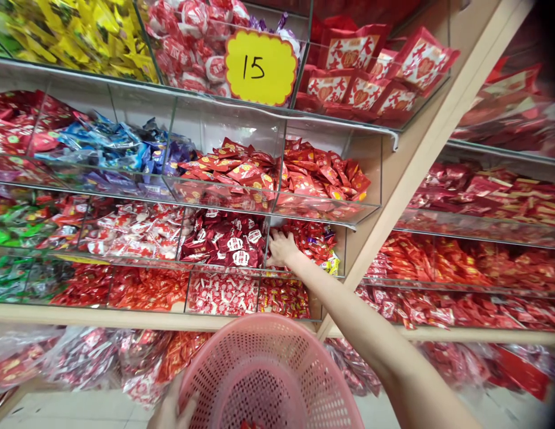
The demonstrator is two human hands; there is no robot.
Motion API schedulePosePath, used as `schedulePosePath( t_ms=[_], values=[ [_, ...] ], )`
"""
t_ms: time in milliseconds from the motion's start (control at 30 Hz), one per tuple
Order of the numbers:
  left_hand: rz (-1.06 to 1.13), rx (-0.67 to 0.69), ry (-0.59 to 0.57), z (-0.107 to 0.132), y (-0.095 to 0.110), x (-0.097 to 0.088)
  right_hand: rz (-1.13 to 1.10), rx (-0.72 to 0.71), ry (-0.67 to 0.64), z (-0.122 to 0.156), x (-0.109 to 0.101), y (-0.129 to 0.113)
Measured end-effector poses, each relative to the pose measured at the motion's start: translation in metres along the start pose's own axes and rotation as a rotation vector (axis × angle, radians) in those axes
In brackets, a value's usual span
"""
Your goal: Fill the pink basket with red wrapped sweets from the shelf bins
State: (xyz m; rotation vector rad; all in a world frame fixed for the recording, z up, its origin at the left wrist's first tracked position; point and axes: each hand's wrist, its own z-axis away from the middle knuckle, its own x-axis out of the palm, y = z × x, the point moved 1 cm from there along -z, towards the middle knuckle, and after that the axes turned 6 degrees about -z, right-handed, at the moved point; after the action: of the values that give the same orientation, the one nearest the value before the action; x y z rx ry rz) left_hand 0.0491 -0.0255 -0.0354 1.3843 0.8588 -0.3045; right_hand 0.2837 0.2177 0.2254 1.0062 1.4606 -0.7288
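A pink perforated plastic basket is at the bottom middle, tilted so I see inside it; a little red wrapper shows at its lower edge. My left hand grips the basket's left rim. My right hand reaches into a clear shelf bin at its left side, fingers apart and touching or just above the red-wrapped candies there. Nothing shows in its fingers, though the tips are partly hidden. Dark maroon candy packets fill the bin just left of that hand.
Clear bins of wrapped sweets rise in rows. A slanting wooden post stands right of my reaching hand. A yellow price tag reading 15 hangs above. Bagged sweets sit under the wooden ledge.
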Motion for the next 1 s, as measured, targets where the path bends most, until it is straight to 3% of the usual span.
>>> schedulePosePath(
  t_ms=[600,1000],
  values=[
    [0.005,-0.039,-0.031,-0.003,-0.013,0.009,-0.021,0.012,0.064,0.0,0.005,0.002],
    [0.001,-0.031,0.002,0.001,-0.005,0.001,-0.151,0.036,0.076,0.004,-0.006,0.005]
  ],
)
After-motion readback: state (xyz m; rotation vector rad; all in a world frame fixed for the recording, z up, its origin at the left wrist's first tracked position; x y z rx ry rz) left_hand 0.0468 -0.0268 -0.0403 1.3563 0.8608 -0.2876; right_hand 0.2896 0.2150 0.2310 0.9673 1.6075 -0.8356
